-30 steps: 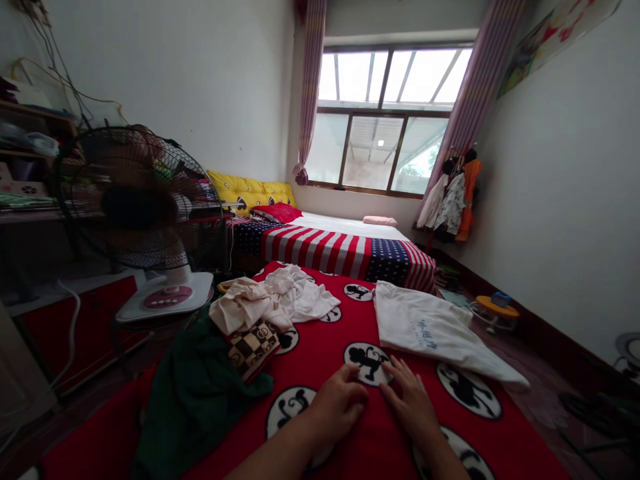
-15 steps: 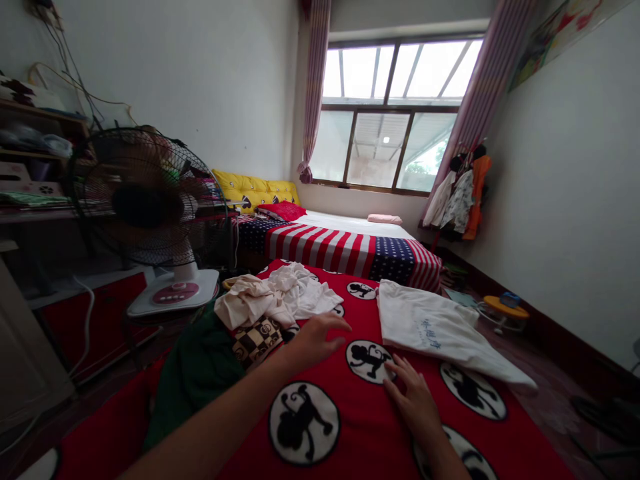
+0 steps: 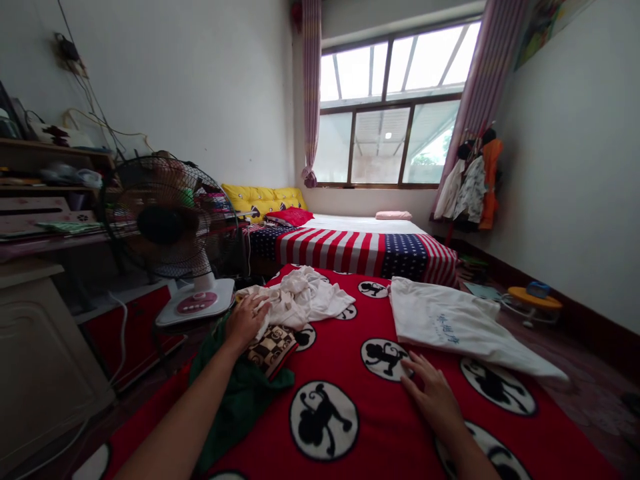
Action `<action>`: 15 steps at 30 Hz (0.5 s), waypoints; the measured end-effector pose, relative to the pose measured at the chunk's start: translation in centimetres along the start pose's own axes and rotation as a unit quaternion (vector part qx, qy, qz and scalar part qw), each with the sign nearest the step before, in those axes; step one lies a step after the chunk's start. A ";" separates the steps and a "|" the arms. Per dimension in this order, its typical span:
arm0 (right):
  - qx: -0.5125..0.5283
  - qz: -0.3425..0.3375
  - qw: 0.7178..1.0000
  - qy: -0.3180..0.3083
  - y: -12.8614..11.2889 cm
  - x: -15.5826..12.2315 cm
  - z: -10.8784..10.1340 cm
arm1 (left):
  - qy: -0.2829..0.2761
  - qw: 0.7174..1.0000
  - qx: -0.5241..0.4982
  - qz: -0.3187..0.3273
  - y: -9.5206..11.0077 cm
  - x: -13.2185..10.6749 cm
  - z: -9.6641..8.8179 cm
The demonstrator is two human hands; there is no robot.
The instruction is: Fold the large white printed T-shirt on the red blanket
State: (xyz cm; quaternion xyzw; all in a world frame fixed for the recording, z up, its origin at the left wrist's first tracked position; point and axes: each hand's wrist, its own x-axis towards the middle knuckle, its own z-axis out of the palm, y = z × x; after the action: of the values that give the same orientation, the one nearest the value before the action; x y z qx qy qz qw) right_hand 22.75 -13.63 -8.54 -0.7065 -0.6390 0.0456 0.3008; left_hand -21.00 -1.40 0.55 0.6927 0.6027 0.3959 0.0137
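My left hand [image 3: 245, 323] rests on the left edge of a crumpled white and cream garment [image 3: 310, 297], fingers slightly apart; its thumb side is partly hidden. Just below the hand lies a brown-and-cream checked cloth [image 3: 273, 347], and a dark green cloth [image 3: 240, 407] spreads under my left forearm. My right hand [image 3: 433, 393] lies with fingers spread on a red cover [image 3: 380, 433] printed with black monkeys in white circles. Beyond that hand, a white garment with blue lettering [image 3: 440, 323] is laid out fairly flat.
At left, a standing fan [image 3: 200, 297] is close to the pile of clothes. Behind the red cover stands a bed with a striped, starred spread [image 3: 340, 250]. A yellow stool [image 3: 534, 298] is on the floor at right, and clothes [image 3: 470, 187] hang by the window.
My left hand has moved left from above the red cover onto the cream part of the garment. More of the green cloth shows on the cover. My right hand stays in place.
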 end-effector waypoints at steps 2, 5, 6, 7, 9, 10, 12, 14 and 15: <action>0.004 0.003 1.000 -0.003 -0.2 0.0 -0.1 | 0.041 0.999 -0.016 0.012 0.2 -0.9 0.1; 0.014 0.008 1.000 -0.007 -0.3 -0.1 -0.2 | 0.095 0.994 -0.052 0.030 0.5 -1.9 -0.2; 0.018 0.008 1.000 -0.006 -0.3 -0.1 -0.2 | 0.112 0.991 -0.066 0.035 0.5 -2.2 -0.3; 0.021 0.007 1.000 -0.004 -0.3 -0.1 -0.3 | 0.131 0.987 -0.081 0.038 0.6 -2.6 -0.5; 0.028 0.004 1.000 0.003 -0.4 -0.2 -0.3 | 0.171 0.978 -0.110 0.038 1.1 -3.2 -1.0; 0.030 0.003 1.000 0.007 -0.4 -0.2 -0.3 | 0.190 0.974 -0.120 0.036 1.8 -3.5 -1.3; 0.032 0.004 0.999 0.015 -0.6 -0.2 -0.3 | 0.218 0.963 -0.156 0.043 4.1 -3.8 -2.3; 0.034 0.007 0.999 0.017 -0.7 -0.2 -0.3 | 0.220 0.945 -0.228 0.075 8.0 -4.2 -3.5; 0.036 0.008 0.999 0.016 -0.7 -0.2 -0.3 | 0.210 0.931 -0.279 0.101 10.2 -4.6 -4.0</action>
State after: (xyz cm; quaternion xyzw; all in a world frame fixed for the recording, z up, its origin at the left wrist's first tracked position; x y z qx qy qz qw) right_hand 22.22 -13.93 -7.96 -0.7010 -0.6263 0.0593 0.3360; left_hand -14.65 -9.94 5.92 0.6192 0.3836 0.6841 0.0394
